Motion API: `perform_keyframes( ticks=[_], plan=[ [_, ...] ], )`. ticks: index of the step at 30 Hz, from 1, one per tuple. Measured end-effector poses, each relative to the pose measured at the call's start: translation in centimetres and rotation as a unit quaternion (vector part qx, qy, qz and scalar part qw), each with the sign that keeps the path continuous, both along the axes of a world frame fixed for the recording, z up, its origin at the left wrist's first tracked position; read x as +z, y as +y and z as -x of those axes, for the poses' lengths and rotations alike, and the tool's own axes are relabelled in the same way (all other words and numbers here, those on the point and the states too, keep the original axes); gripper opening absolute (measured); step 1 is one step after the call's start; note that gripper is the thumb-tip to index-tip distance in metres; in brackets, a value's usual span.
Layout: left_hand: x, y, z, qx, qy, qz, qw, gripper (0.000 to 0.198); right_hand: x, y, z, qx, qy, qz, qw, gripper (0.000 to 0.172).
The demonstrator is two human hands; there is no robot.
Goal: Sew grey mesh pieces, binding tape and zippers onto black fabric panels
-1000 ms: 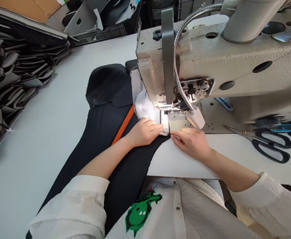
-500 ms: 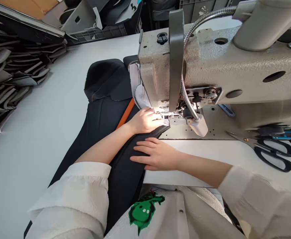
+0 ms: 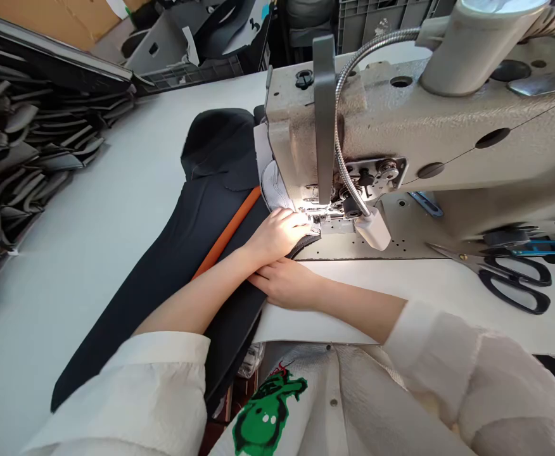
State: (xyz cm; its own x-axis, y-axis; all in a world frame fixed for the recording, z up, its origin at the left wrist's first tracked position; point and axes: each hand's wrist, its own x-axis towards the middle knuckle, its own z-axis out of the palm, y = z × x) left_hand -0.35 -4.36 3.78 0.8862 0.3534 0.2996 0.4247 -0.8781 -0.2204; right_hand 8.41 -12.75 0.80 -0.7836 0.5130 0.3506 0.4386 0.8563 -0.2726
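Black padded fabric (image 3: 163, 247) with an orange strip (image 3: 227, 231) and a pale grey stitched edge (image 3: 274, 183) lies partly under the sewing machine's (image 3: 334, 120) head. My left hand (image 3: 280, 234) is closed on the fabric's edge, right beside the lit presser foot (image 3: 315, 214). Its fingertips are partly hidden by the machine and by glare. My right hand (image 3: 289, 283) is just below, closed on the near edge of the same fabric. Some of its fingers are tucked beneath my left wrist and hidden.
Black-handled scissors (image 3: 505, 272) lie right of the machine bed, near a blue-handled tool (image 3: 538, 247). A lamp (image 3: 373, 229) on a flexible metal hose hangs by the needle area. Stacked dark pieces (image 3: 35, 139) stand at far left; grey crates (image 3: 372, 25) are behind the table.
My right hand has moved left and closed, its spread fingers going under my left wrist. The fabric's lower part has shifted. The whole view has tilted slightly.
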Motion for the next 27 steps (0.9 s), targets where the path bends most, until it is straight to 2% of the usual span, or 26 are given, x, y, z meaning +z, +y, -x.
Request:
perform_keyframes(
  ticks=[2,3,5,7,9,17,27],
  plan=[
    [-0.4,-0.2,0.1,0.012,-0.023,-0.014,1.000,0.018,0.0,-0.9,-3.0,-0.006,0.041,-0.029,0.999,0.034],
    [-0.5,-0.2,0.2,0.010,-0.023,-0.018,1.000,0.017,0.0,-1.3,-4.6,-0.041,0.053,-0.038,0.997,0.034],
    [-0.6,-0.3,0.1,-0.009,-0.015,-0.024,1.000,0.017,0.0,-1.7,-7.5,-0.167,0.035,-0.038,0.985,0.037],
    [-0.6,-0.2,0.1,-0.028,-0.008,-0.028,0.999,0.018,0.0,-1.6,-9.6,-0.281,-0.010,-0.024,0.959,0.040],
    [-0.5,-0.3,0.0,-0.032,-0.006,-0.031,0.999,0.021,-0.1,-1.2,-10.5,-0.331,-0.043,-0.011,0.943,0.041],
    [-0.5,0.0,-0.4,-0.006,0.001,-0.039,0.999,0.025,0.1,0.1,-9.9,-0.372,-0.037,0.089,0.923,0.040],
    [-0.6,2.4,-1.4,0.012,-0.016,-0.004,1.000,0.026,-0.5,-0.4,-10.2,-0.389,-0.039,0.023,0.920,0.032]
  ],
)
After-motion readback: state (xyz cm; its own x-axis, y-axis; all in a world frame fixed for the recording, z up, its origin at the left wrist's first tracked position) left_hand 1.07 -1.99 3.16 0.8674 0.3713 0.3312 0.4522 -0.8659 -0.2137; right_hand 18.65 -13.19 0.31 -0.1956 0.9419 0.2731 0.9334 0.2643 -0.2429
